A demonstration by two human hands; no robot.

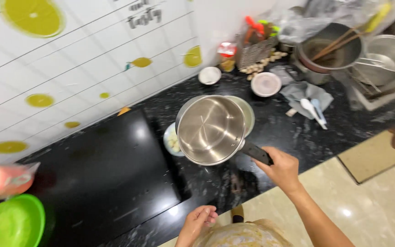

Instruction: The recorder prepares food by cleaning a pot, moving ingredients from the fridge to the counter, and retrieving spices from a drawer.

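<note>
My right hand (283, 170) grips the steel saucepan (210, 130) by its handle, held above the counter (298, 132), while my left hand (197, 224) hangs loosely curled, empty.

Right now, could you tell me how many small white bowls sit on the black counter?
2: one small bowl by the tiled wall, another bowl right of it beside the grey cloth. Others may be hidden behind the steel saucepan.

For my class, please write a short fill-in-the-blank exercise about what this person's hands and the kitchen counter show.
1. The right hand grips the black handle of a steel ____.
2. Inside, the saucepan is ____.
3. The left hand holds ____.
4. The plastic basin at the lower left is coloured ____.

Missing words: saucepan; empty; nothing; green
</note>
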